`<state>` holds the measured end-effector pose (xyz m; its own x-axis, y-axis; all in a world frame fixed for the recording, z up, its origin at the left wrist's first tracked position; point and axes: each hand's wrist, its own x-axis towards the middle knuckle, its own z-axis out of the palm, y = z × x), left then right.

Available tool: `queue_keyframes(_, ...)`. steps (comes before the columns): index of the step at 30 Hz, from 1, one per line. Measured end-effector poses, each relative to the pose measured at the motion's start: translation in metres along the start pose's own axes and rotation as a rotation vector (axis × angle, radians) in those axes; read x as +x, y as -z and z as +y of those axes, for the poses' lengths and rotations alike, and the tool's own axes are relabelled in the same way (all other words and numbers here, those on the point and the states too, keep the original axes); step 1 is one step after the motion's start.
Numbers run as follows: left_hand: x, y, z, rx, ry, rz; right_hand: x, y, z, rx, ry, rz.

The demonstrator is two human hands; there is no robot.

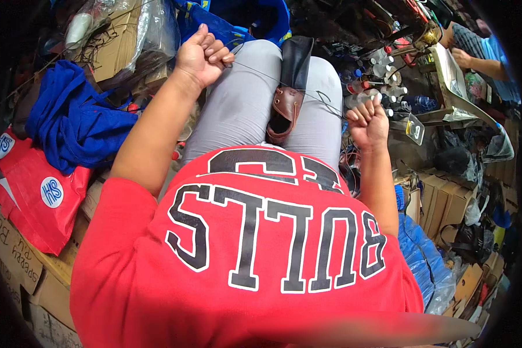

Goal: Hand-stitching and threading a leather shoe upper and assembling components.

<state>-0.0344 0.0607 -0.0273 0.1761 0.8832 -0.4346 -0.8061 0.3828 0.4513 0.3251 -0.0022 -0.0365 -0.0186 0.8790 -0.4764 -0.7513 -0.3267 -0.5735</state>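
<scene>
A brown leather shoe (285,105) is wedged between my thighs, its dark opening toward me. Black sheet material (296,61) stands just beyond it, also between my knees. My left hand (202,58) is closed in a fist above my left knee. A thin dark thread (259,72) runs from it across the knees and over the shoe. Out to the right, past my thigh, my right hand (368,123) is closed too, with the thread's other side looping close to its fingers. Both hands are raised and well apart, clear of the shoe.
A blue bag (267,17) lies open beyond my knees. Blue cloth (69,119) and a red plastic bag (40,191) are piled at left, near cardboard boxes (17,255). Several bottles (383,69) crowd the right, below a worktop (449,75). Another person's hand (461,58) is at far right.
</scene>
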Motion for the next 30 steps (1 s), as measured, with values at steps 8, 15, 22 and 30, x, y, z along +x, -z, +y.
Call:
queue_keyframes(8, 0.008, 0.028, -0.002, 0.126, 0.016, -0.064, -0.007, 0.04, -0.012, -0.03, -0.001, 0.004)
queue_keyframes(15, -0.038, 0.02, 0.054, 1.66, -0.563, 0.236, -0.038, 0.076, -0.065, -1.454, 0.146, 0.154)
queue_keyframes(22, -0.078, -0.043, -0.079, 2.009, -0.718, -0.447, 0.012, -0.065, -0.025, -1.727, 0.705, -0.463)
queue_keyframes(30, -0.074, -0.046, -0.089, 2.095, -0.514, -0.548, 0.015, -0.098, -0.005, -1.885, 0.166, -0.192)
